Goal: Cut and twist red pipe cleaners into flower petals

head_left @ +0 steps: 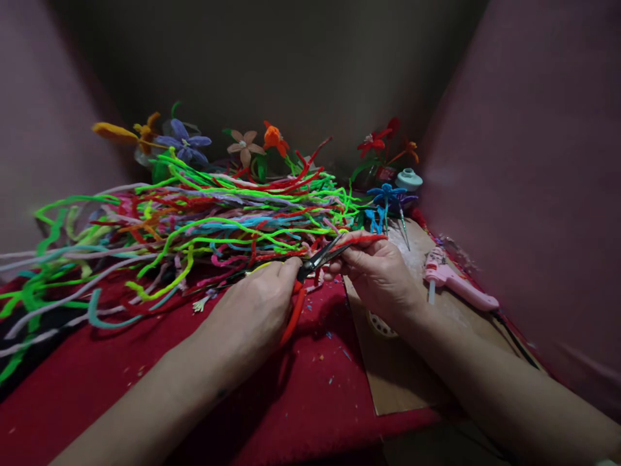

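My left hand is closed around the red handles of a pair of scissors. The dark blades stand apart and point right, toward my right hand. Between the thumb and fingers of that hand is a red pipe cleaner piece, its tip sticking out to the right. The blades lie close to this piece; whether they touch it I cannot tell. Just behind both hands spreads a big heap of pipe cleaners in green, red, lilac, pink and blue.
Pipe cleaner flowers stand along the back. A pink glue gun rests on a cardboard sheet at right, its cord trailing toward the front. Small clippings lie on the red cloth. Pink walls close in both sides.
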Tool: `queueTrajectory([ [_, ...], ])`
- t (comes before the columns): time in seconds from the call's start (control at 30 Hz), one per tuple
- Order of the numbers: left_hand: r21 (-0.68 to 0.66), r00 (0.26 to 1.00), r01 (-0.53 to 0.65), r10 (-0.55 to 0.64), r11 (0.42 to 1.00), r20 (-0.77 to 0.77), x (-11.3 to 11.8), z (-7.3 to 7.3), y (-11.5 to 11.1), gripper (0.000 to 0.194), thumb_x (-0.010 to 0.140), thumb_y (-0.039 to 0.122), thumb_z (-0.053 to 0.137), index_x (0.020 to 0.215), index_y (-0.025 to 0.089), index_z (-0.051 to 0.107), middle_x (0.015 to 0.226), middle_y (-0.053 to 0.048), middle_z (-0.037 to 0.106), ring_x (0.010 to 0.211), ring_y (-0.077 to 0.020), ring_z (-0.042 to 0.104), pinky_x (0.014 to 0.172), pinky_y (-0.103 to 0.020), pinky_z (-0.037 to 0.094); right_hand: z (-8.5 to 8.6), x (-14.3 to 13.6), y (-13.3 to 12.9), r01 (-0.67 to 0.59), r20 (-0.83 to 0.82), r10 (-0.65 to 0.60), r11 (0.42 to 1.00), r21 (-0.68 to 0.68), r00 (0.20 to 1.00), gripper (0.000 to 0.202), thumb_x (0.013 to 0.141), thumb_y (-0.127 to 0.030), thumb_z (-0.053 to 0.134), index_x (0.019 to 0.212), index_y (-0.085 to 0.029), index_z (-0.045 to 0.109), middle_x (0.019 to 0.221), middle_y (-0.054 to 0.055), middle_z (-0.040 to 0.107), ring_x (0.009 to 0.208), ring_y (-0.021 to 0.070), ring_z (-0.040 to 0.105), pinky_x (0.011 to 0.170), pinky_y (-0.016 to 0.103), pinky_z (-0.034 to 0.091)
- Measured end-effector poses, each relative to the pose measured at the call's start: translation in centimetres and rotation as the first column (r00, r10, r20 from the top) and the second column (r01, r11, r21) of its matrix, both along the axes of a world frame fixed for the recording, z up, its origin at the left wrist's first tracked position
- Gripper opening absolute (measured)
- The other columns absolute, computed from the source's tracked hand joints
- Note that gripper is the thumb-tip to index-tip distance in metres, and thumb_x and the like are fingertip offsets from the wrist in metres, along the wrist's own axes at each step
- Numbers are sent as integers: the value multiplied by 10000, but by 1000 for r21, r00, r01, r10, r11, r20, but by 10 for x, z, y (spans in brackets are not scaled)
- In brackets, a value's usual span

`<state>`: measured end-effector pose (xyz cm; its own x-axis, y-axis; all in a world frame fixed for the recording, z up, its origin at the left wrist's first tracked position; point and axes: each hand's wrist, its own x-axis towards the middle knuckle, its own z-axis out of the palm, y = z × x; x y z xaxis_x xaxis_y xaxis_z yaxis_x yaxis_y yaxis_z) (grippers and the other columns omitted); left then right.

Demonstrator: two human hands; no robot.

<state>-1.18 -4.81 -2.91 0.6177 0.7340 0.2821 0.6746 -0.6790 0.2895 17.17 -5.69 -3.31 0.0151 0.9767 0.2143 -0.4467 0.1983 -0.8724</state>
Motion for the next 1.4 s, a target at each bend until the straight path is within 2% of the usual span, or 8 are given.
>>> queueTrajectory([
  [0.3, 13, 996, -18, 19, 1000, -92, 2, -3, 0, 327, 862, 173, 316, 1114, 130, 519, 941, -126, 627, 880, -230, 619, 795, -376, 497, 3, -1, -2, -2, -10, 1, 999, -42, 1000, 48, 669, -189, 690, 685, -171, 649, 617, -15, 631, 506, 102, 587, 531, 254, 539],
  [0.5, -103, 985, -57, 73, 993, 159, 3, 3, -1, 381, 791, 162, 404, 1158, 153, 505, 960, -89, 655, 865, -214, 633, 733, -312, 501, 2, -1, -3, -11, -6, 11, 999, -34, 1000, 62, 705, -204, 676, 718, -167, 628, 622, -5, 633, 533, 112, 594, 549, 266, 520],
  [0.57, -252, 943, -52, 131, 966, 306, 4, 8, -1, 371, 788, 205, 460, 1152, 151, 512, 868, -61, 661, 791, -203, 637, 671, -296, 504, 0, -1, -5, -51, 4, 51, 999, -17, 999, 33, 733, -190, 653, 738, -162, 635, 624, 1, 636, 543, 114, 597, 558, 263, 515],
  [0.67, -524, 783, 130, 237, 842, 575, 9, 15, -3, 358, 754, 281, 584, 1088, 161, 535, 772, -16, 647, 699, -166, 635, 598, -254, 503, -2, -4, -10, -138, 12, 139, 990, -39, 990, 31, 735, -182, 658, 753, -163, 640, 619, -7, 624, 538, 107, 585, 558, 249, 506],
  [0.8, -619, 643, 282, 334, 733, 689, 12, 20, -6, 344, 682, 258, 691, 992, 168, 572, 703, 25, 615, 609, -109, 606, 587, -214, 504, -1, -10, -17, -194, 11, 196, 977, -86, 981, 85, 677, -185, 714, 719, -164, 644, 637, -17, 599, 539, 92, 563, 539, 220, 487],
  [1.0, -546, 642, 193, 316, 815, 699, 12, 18, -10, 355, 672, 190, 668, 1014, 170, 570, 711, 29, 596, 627, -97, 577, 582, -195, 492, 1, -13, -22, -201, 7, 203, 971, -127, 979, 91, 717, -240, 693, 737, -158, 658, 660, 7, 628, 558, 106, 573, 543, 235, 500],
  [1.17, -362, 711, 113, 179, 925, 680, 11, 16, -16, 411, 687, 104, 630, 1082, 196, 559, 806, 20, 618, 706, -93, 582, 662, -183, 476, 2, -14, -23, -180, -19, 179, 970, -162, 984, 55, 731, -199, 673, 718, -147, 663, 653, 9, 634, 555, 108, 584, 523, 230, 501],
  [1.4, -407, 807, 156, 122, 900, 578, 4, 17, -4, 358, 731, 174, 597, 1083, 153, 539, 805, -10, 614, 701, -120, 576, 626, -217, 468, 2, -15, -24, -86, 42, 89, 993, -77, 995, 27, 761, -170, 656, 756, -149, 671, 630, 9, 653, 572, 103, 611, 591, 228, 503],
])
